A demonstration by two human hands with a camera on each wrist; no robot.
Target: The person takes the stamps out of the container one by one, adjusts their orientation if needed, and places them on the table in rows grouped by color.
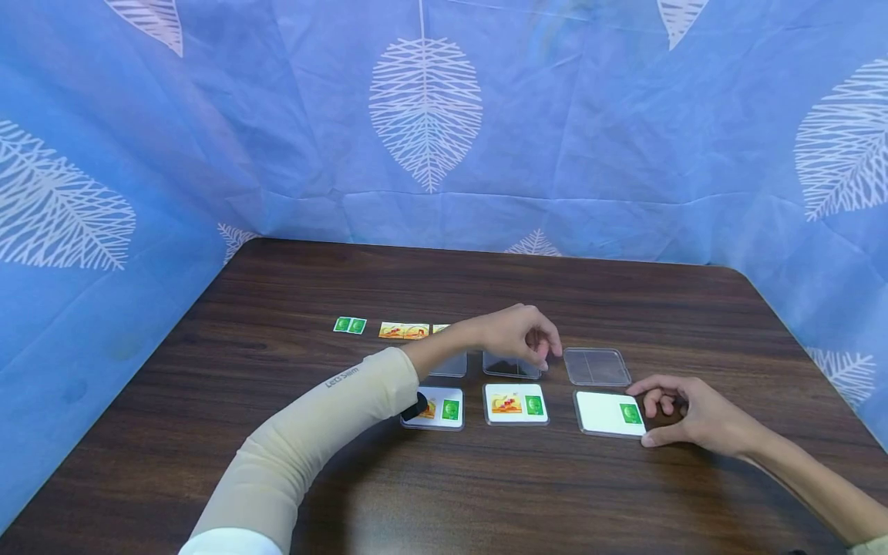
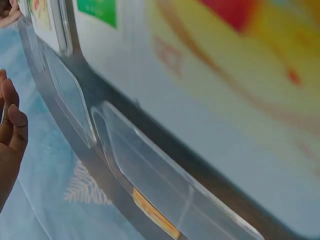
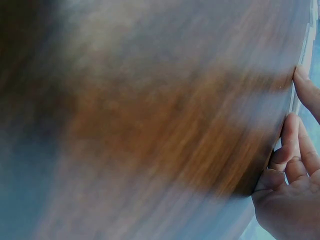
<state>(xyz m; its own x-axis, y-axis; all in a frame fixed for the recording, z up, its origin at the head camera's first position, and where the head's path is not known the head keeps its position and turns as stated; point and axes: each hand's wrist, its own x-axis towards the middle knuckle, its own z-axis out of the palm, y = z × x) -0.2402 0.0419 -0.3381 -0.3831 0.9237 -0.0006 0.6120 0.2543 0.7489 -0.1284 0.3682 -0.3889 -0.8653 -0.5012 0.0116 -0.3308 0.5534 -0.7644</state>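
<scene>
My right hand (image 1: pixel 683 416) holds a clear plastic case (image 1: pixel 610 432) by its right-hand corners, thumb at the near corner and a fingertip at the far one. In that case lies a white card (image 1: pixel 600 410) with one green stamp (image 1: pixel 630 414). My left hand (image 1: pixel 520 333) hovers above the middle clear lid (image 1: pixel 509 366), its fingers loosely bent. Nothing shows between those fingers in the left wrist view, where part of the left hand (image 2: pixel 10 125) appears at the edge. The right hand's fingers (image 3: pixel 305 90) touch the case edge in the right wrist view.
A middle case (image 1: pixel 516 420) and a left case (image 1: pixel 444 425) each hold a card with yellow and green stamps. Clear lids lie behind them, including a right lid (image 1: pixel 597 367). Farther back are loose green stamps (image 1: pixel 350 324) and yellow stamps (image 1: pixel 405 331), partly behind the left arm.
</scene>
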